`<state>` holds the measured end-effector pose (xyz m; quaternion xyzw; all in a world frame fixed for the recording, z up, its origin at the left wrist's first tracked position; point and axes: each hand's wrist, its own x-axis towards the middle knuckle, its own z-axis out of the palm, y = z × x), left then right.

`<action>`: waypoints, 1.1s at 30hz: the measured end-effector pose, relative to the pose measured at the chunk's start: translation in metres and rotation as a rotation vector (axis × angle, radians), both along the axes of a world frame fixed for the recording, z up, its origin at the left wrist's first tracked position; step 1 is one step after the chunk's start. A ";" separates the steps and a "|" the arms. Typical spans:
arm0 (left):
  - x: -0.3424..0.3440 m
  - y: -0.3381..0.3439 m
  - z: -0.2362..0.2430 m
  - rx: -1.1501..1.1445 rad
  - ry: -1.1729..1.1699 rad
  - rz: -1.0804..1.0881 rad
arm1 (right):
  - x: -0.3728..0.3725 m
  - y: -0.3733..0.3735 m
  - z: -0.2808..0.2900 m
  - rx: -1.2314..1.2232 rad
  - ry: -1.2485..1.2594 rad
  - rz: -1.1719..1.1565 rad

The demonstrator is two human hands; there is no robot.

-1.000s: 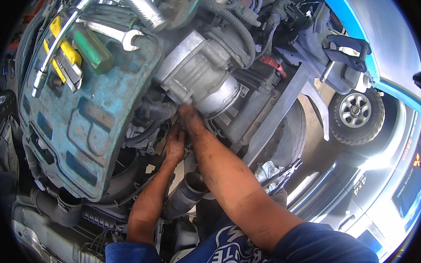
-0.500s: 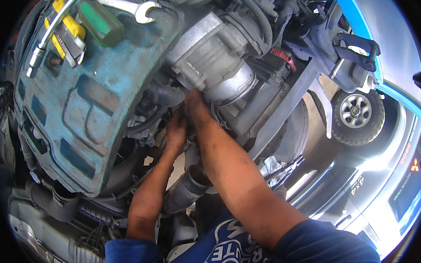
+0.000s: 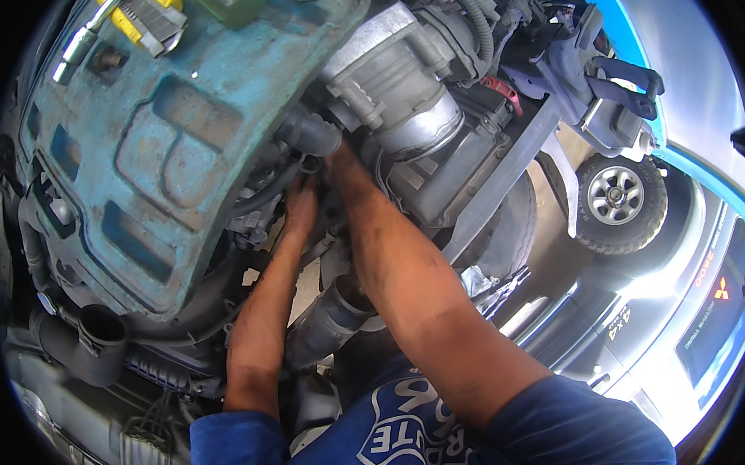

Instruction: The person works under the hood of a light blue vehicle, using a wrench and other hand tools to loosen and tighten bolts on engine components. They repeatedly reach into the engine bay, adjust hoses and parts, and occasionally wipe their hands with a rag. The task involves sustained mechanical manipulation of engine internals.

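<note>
My left hand point(image 3: 301, 206) reaches down into the engine bay, below a thin dark hose; its fingertips are hidden there. My right hand point(image 3: 343, 165) is just to its right, beside the end of a thick grey rubber hose point(image 3: 310, 135). The fingers of that hand are out of sight behind the hose and in shadow. Whether either hand holds something cannot be seen. Ahead and to the right of the hands sits a silver metal housing point(image 3: 422, 129) with a round, pipe-like end.
A worn blue-green engine cover point(image 3: 145, 152) fills the left, bearing a socket tool point(image 3: 75, 56), a yellow-handled tool point(image 3: 155, 23) and a green handle point(image 3: 232, 2). A black battery point(image 3: 429, 179) lies right. An open black duct point(image 3: 331, 319) stands between my forearms. Beyond is a parked vehicle's wheel point(image 3: 617, 196).
The view has shifted, moving the cover and tools up and to the right. My hands sit slightly farther apart, and the left fingers have gone under the hose. The grey hose's end shows more.
</note>
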<state>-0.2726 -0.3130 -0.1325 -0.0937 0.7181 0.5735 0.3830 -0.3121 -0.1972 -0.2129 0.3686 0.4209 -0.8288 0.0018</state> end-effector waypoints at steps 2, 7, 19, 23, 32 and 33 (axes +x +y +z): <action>-0.001 0.001 0.004 -0.073 0.024 -0.024 | -0.004 0.001 0.001 -0.027 0.019 -0.006; -0.007 0.004 -0.005 -0.037 0.032 -0.036 | -0.007 -0.002 0.003 -0.087 0.050 -0.025; 0.007 -0.012 -0.038 0.020 -0.050 0.077 | 0.020 -0.003 0.003 -0.073 0.035 -0.041; 0.009 -0.015 -0.045 -0.022 -0.052 0.043 | 0.027 -0.004 -0.012 -0.067 0.051 -0.051; -0.002 -0.008 -0.022 -0.093 0.006 -0.045 | 0.036 -0.018 -0.038 0.077 0.002 0.047; -0.003 -0.007 -0.019 -0.083 0.038 -0.067 | 0.033 -0.013 -0.033 0.014 -0.014 0.023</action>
